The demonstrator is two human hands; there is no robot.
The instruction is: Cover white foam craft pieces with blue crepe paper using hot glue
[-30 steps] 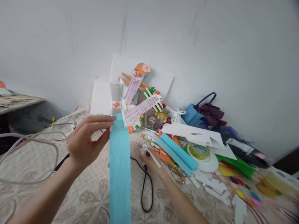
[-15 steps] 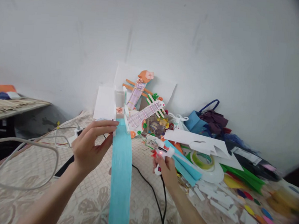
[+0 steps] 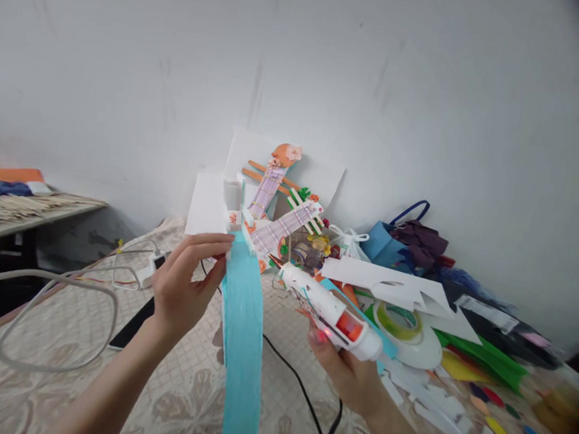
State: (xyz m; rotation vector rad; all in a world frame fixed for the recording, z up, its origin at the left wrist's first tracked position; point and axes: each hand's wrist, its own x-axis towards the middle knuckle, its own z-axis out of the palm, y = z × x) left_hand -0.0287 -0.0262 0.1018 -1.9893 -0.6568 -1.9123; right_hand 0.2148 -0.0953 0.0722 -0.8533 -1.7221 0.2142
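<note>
My left hand (image 3: 189, 276) pinches the far left edge of a long light-blue paper strip (image 3: 244, 347), which hangs toward me. At its far end the strip meets a white upright cardboard piece (image 3: 246, 220). A white glue gun (image 3: 322, 306) is gripped in my right hand (image 3: 352, 376); its nozzle points up and left, just right of the strip, and a small red light glows on it. Behind the strip stand paper guitar shapes with purple plaid fronts, one upright (image 3: 266, 188) and one slanted (image 3: 291, 224).
A roll of tape (image 3: 399, 322), white paper sheets (image 3: 389, 282) and coloured scraps lie on the right. Further back sit a blue bag (image 3: 382, 241) and a dark cloth. A phone (image 3: 133, 325) and a looped grey cable (image 3: 111, 320) are at left; a black cord (image 3: 297, 378) trails below the glue gun.
The glue gun has come up closer to me and tilted, showing its side. The strip's near part has swung a little right. My left hand keeps its pinch at the far end.
</note>
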